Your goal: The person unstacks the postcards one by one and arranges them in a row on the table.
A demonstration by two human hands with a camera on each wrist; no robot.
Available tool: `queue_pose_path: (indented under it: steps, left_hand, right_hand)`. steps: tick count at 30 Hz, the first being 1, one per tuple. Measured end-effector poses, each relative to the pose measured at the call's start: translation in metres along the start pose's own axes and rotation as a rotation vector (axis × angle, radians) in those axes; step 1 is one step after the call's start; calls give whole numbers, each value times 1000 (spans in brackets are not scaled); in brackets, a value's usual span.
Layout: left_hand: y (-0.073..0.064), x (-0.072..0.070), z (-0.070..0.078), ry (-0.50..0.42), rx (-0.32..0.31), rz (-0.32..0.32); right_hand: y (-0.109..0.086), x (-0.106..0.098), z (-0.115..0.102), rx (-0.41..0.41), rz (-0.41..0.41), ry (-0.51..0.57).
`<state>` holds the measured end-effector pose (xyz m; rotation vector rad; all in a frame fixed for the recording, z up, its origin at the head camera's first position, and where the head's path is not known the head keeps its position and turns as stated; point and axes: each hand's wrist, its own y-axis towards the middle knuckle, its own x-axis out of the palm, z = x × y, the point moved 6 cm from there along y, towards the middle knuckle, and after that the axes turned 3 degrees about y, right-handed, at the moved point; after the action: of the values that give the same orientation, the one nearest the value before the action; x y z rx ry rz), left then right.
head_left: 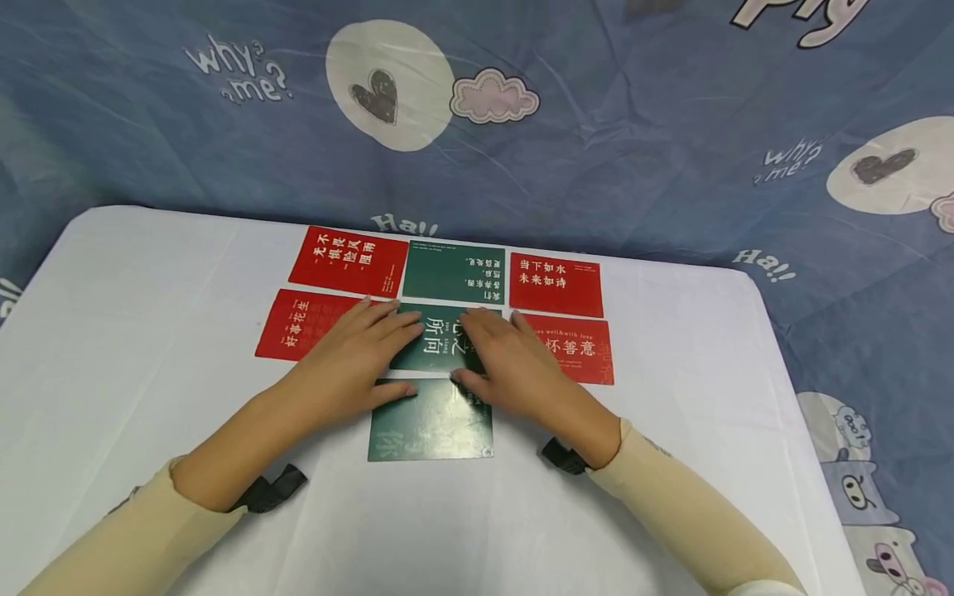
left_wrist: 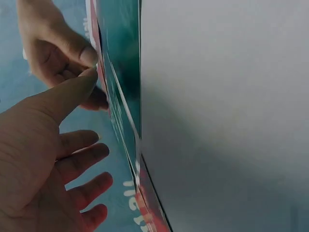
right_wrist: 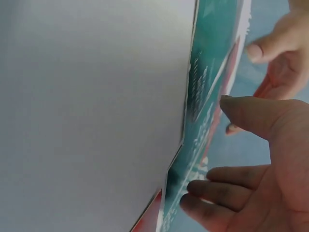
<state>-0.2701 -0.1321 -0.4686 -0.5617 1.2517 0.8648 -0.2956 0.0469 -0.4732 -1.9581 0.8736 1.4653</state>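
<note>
My left hand (head_left: 346, 356) is over the left end of the middle green card (head_left: 426, 358), fingers spread and also over a red card (head_left: 286, 331). My right hand (head_left: 517, 360) is over that green card's right end, beside another red card (head_left: 577, 352). Both thumbs point inward near the top edge of the lower green card (head_left: 428, 430). In the left wrist view the left hand's fingers (left_wrist: 84, 193) are loosely extended with nothing between them. The right hand's fingers (right_wrist: 217, 193) look similar in the right wrist view. Whether fingertips touch the cards is unclear.
Along the back lie a red card (head_left: 346, 261), a green card (head_left: 450, 269) and a red card (head_left: 555, 290). All the cards lie on a white-covered table (head_left: 171, 331). Behind it hangs a blue patterned cloth (head_left: 596, 124).
</note>
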Motion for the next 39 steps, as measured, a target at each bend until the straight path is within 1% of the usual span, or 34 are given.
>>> queue_pose_path:
  steps: [3, 6, 10, 14, 17, 20, 29, 34, 39]
  left_hand:
    - [-10, 3, 9, -13, 14, -10]
    - [-20, 5, 16, -18, 20, -18]
    - [-31, 6, 21, -19, 23, -18]
    - [-42, 8, 23, -13, 22, -13]
    - [-47, 9, 23, -5, 30, -2]
    - [-48, 10, 22, -4, 38, 8]
    - [-48, 10, 20, -22, 32, 11]
    - [-49, 10, 19, -4, 20, -5]
    - [-51, 6, 16, -6, 12, -55]
  right_hand:
    - [-13, -1, -6, -67, 39, -4]
    - [-28, 3, -18, -138, 47, -16]
    - [-44, 13, -32, -209, 12, -35]
    - [-53, 21, -42, -253, -13, -72]
    - [-55, 24, -45, -259, -18, -96]
    - [-56, 25, -46, -251, -15, -98]
    - [-59, 25, -44, -229, 17, -80]
    - [-57, 26, -42, -205, 7, -60]
    - [-56, 26, -40, -193, 0, -49]
